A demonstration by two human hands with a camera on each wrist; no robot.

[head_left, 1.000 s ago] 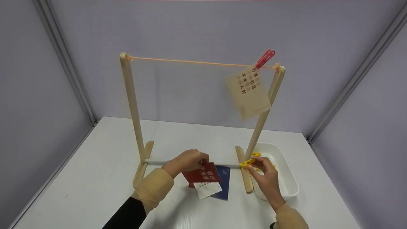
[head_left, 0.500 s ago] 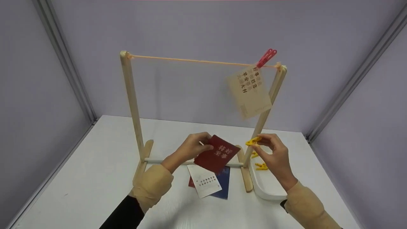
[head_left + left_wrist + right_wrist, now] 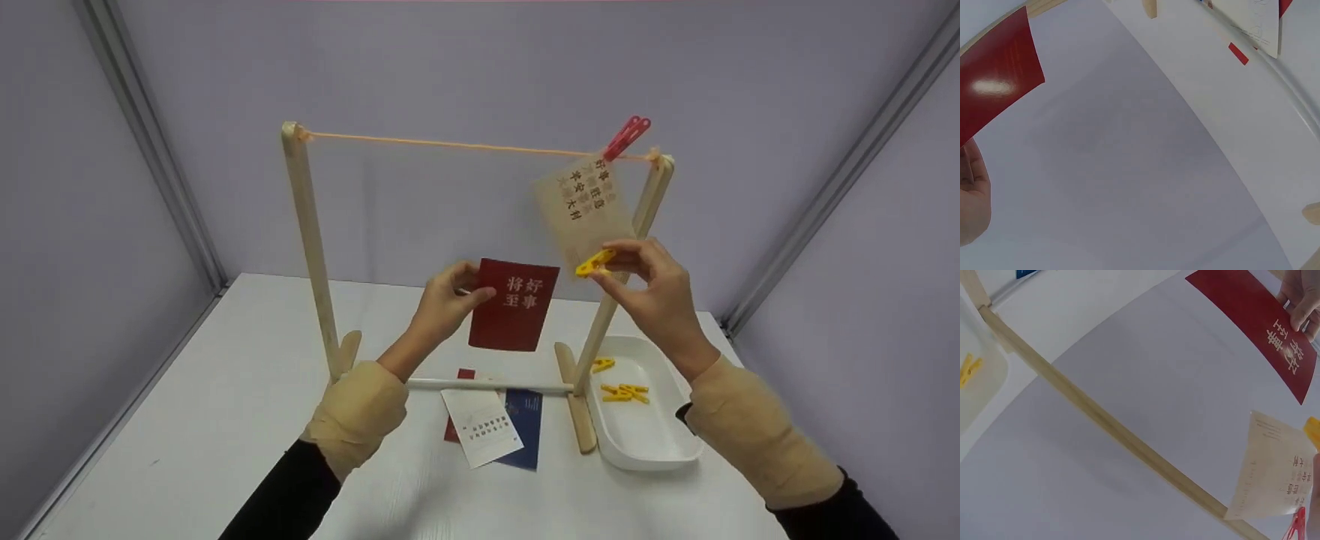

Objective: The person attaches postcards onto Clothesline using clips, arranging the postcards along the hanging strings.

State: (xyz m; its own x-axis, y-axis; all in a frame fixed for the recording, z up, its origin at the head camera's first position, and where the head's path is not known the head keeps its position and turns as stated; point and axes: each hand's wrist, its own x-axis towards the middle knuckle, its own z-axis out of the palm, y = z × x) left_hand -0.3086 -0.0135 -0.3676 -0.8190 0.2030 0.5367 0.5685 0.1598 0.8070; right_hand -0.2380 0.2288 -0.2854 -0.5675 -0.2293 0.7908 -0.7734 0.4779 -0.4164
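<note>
Between thumb and fingers, my left hand [image 3: 444, 304] pinches the left edge of a red card [image 3: 513, 319] with pale characters. The card hangs in the air below the orange string [image 3: 450, 145]. To its right, my right hand [image 3: 654, 292] pinches a yellow clothespin [image 3: 595, 262] whose tip points left. Behind that clothespin, a cream card [image 3: 581, 202] hangs tilted from the string, held by a red clothespin [image 3: 627, 138]. In the right wrist view the red card [image 3: 1258, 318] shows its printed face; the yellow clothespin [image 3: 1313, 430] is cut off at the edge.
A wooden frame [image 3: 311, 247] carries the string, with a white bar [image 3: 427, 384] low down. On the table lie a white card [image 3: 484, 427], a blue card [image 3: 529, 427] and red paper partly beneath. A white tray [image 3: 652, 459] at right holds several yellow clothespins [image 3: 625, 393].
Both hands have risen from near the table, the left with the red card, the right with the yellow clothespin. The red card has turned more upright, its characters now facing the head camera.
</note>
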